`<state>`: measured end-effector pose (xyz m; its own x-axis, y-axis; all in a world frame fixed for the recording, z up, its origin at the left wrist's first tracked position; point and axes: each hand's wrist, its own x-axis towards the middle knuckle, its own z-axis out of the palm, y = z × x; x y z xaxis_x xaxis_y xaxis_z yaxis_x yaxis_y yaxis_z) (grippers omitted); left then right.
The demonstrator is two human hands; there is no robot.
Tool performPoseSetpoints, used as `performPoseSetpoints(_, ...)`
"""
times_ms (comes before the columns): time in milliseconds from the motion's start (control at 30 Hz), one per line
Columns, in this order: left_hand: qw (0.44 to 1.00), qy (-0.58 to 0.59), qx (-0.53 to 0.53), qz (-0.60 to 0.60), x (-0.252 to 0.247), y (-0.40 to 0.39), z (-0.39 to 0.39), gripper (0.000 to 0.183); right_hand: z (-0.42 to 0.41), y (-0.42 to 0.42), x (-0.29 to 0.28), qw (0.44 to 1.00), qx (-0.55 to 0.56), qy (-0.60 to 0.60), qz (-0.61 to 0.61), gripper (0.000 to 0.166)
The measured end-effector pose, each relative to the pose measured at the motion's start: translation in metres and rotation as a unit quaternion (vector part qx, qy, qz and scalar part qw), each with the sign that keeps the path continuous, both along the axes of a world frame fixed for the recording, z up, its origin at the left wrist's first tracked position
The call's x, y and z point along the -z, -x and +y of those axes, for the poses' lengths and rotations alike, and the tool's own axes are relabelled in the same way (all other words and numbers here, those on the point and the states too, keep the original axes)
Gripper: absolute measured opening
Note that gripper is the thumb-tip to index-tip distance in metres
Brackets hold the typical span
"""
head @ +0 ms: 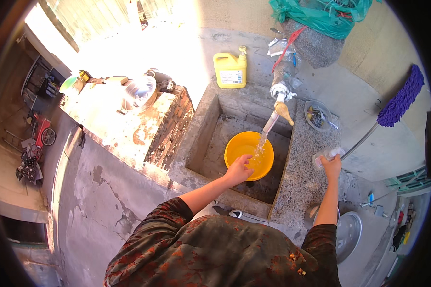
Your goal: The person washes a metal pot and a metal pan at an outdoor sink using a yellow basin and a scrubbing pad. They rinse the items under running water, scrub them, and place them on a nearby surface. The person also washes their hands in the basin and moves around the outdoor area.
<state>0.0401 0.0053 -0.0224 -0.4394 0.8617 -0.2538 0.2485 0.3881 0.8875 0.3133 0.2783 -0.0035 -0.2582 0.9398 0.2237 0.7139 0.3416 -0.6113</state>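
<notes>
My left hand (pixel 240 169) is over the near rim of a yellow plastic basin (pixel 230 147), fingers apart and nothing held. Whether the fingertips touch the basin or the water is hard to tell. Water pours from a faucet spout (pixel 271 122) into the basin, which stands inside a concrete sink (pixel 204 140). On the speckled stone ledge (pixel 305 179) to the right, my right hand (pixel 332 166) grips a small clear plastic bottle (pixel 318 160) with a pale top. The tap handle (pixel 283 112) is above the spout.
A yellow jug with pump (pixel 230 73) stands behind the sink. A clear bowl (pixel 315 114) holding scourers sits on the ledge. Purple mop head (pixel 400 97) leans right, its pole passing near my right hand. A metal pot (pixel 142 91) rests on sunlit brickwork (pixel 168 132) at left.
</notes>
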Motion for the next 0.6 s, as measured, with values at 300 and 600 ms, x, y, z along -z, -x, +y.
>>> performPoseSetpoints(300,0.950,-0.168,0.261,0.020,-0.071,0.004,-0.017,0.077,-0.186,0.108,-0.103,0.880,-0.306,0.337,0.136,0.060)
performPoseSetpoints(600,0.957,-0.151,0.108,-0.221,-0.079,0.195,-0.090,0.055,-0.254,0.256,-0.088,0.911,-0.287,0.243,0.169,0.094)
